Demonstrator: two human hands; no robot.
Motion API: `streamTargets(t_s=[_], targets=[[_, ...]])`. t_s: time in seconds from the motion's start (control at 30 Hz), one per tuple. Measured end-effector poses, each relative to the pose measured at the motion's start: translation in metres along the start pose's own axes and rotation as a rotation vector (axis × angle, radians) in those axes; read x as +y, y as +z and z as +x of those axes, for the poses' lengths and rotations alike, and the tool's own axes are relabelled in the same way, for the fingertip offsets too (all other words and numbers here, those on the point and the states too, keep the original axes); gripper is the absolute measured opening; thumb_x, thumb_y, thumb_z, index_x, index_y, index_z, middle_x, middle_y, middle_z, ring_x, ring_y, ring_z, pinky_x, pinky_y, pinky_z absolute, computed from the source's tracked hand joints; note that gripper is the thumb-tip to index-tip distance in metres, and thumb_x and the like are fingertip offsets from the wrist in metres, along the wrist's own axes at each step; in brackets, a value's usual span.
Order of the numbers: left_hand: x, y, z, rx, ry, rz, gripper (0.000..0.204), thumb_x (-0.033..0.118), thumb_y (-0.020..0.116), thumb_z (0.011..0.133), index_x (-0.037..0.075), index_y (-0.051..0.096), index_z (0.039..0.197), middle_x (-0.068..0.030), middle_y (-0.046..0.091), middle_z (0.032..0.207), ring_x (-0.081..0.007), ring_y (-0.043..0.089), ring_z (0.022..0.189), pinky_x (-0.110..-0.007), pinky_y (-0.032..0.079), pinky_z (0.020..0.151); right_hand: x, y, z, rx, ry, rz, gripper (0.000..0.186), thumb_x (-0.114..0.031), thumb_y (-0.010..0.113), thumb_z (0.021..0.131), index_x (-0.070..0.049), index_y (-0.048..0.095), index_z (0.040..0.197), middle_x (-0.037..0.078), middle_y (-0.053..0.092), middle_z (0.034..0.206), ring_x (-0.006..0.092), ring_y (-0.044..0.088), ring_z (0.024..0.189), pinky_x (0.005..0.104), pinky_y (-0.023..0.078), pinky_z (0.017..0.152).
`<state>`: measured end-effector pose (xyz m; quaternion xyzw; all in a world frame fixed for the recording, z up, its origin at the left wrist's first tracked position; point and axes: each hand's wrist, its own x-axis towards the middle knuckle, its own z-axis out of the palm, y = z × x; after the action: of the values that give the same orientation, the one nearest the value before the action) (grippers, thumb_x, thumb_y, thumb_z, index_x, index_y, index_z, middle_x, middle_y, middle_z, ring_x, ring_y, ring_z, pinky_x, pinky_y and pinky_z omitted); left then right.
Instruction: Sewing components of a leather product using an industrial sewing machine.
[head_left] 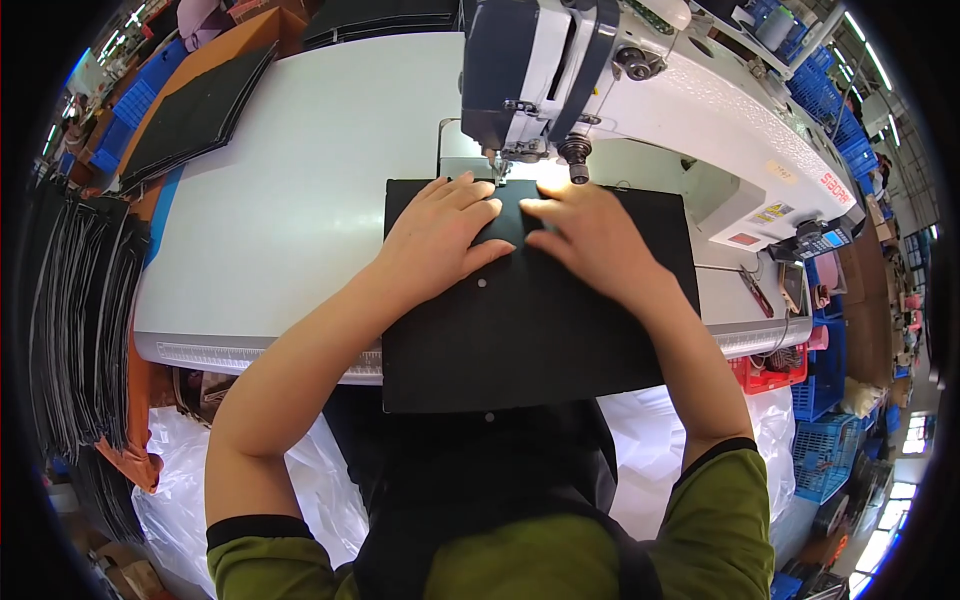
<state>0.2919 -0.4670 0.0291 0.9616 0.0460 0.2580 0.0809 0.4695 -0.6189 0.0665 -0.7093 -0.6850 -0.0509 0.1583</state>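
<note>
A flat black panel (560,330) lies on the white sewing machine table, its near edge hanging over the table's front. My left hand (450,230) rests flat on the panel's far left part, fingers stretched toward the needle area. On the far right part lies my right hand (590,235), fingers spread and slightly blurred, thumb pointing inward. Between and just beyond my fingertips is the presser foot (501,172) of the sewing machine (540,75), at the panel's far edge. A small round light spot (482,283) shows on the panel.
Black panels (200,115) lie at the table's far left, and a tall stack of black pieces (75,320) stands beside it. Snips (757,292) lie at the right under the machine arm. A ruler strip (240,358) runs along the front edge. Blue crates (825,455) stand at right.
</note>
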Motion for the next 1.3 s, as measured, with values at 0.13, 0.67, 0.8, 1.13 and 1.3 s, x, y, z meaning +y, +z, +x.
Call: streamTargets(t_s=[0.13, 0.67, 0.8, 1.13, 1.3], targets=[[-0.007, 0.002, 0.001, 0.016, 0.002, 0.012, 0.035, 0.030, 0.070, 0.092, 0.002, 0.068, 0.112, -0.0104, 0.064, 0.127, -0.0321, 0.057, 0.130, -0.040, 0.040, 0.110, -0.036, 0.007, -0.024, 0.100, -0.104, -0.097, 0.029, -0.020, 0.071, 0.090, -0.007, 0.072, 0.116, 0.009, 0.068, 0.126, 0.0307, 0.065, 0.116, 0.0394, 0.049, 0.100], [0.064, -0.047, -0.074, -0.106, 0.098, -0.178, 0.023, 0.011, 0.068, 0.089, 0.003, 0.069, 0.110, -0.0073, 0.066, 0.129, -0.0278, 0.059, 0.128, -0.043, 0.043, 0.111, -0.055, 0.006, -0.073, 0.072, -0.253, 0.382, 0.022, -0.008, 0.074, 0.085, -0.006, 0.076, 0.107, 0.004, 0.073, 0.121, 0.0279, 0.063, 0.123, 0.0402, 0.050, 0.103], [0.076, -0.046, -0.086, -0.053, 0.104, -0.081, 0.023, 0.010, 0.068, 0.087, 0.003, 0.070, 0.109, -0.0073, 0.067, 0.129, -0.0263, 0.060, 0.126, -0.043, 0.045, 0.110, -0.056, 0.002, -0.076, 0.038, -0.295, 0.350, 0.022, -0.008, 0.072, 0.087, -0.007, 0.076, 0.109, 0.002, 0.072, 0.123, 0.0275, 0.063, 0.124, 0.0401, 0.050, 0.105], [0.077, -0.062, -0.085, -0.202, 0.025, -0.117, 0.029, 0.006, 0.073, 0.086, 0.007, 0.073, 0.115, -0.0029, 0.067, 0.135, -0.0265, 0.057, 0.133, -0.044, 0.040, 0.113, -0.056, 0.000, -0.078, 0.026, -0.359, 0.262, 0.024, -0.010, 0.069, 0.087, -0.008, 0.075, 0.110, 0.001, 0.072, 0.124, 0.0273, 0.064, 0.123, 0.0391, 0.051, 0.103], [0.067, -0.063, -0.076, -0.182, 0.025, -0.153, 0.024, 0.012, 0.069, 0.087, 0.011, 0.074, 0.111, -0.0004, 0.070, 0.128, -0.0251, 0.058, 0.129, -0.041, 0.042, 0.108, -0.049, -0.001, -0.070, 0.024, -0.382, 0.243, 0.026, -0.009, 0.068, 0.087, -0.008, 0.075, 0.112, 0.002, 0.072, 0.125, 0.0274, 0.064, 0.122, 0.0379, 0.052, 0.101]])
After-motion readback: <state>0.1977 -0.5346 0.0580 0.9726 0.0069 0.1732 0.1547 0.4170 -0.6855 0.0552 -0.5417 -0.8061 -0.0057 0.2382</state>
